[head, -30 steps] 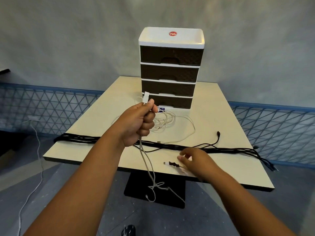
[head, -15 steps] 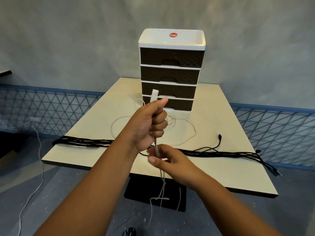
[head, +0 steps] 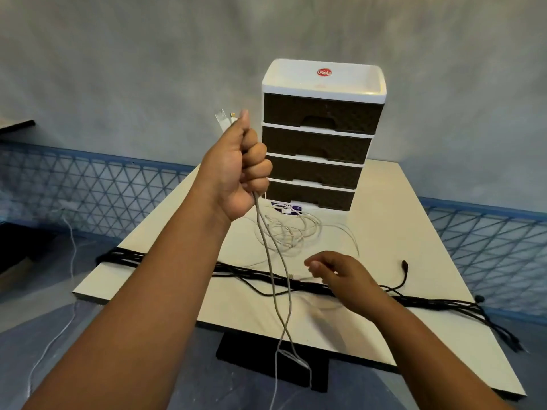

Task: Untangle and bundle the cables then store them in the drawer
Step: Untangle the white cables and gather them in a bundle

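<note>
Left hand [head: 236,170] fists grey cable [head: 273,261] aloft — right hand [head: 340,276] beside strands.

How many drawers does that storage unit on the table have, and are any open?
4, stacked in the drawer unit at the table's far side: top drawer, second drawer, third drawer, bottom drawer. All look closed.

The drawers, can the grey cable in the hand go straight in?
Not yet. All four drawers of the drawer unit are closed, so one must be pulled open first. The left hand grips the grey cable, whose free part dangles off the table edge.
</note>
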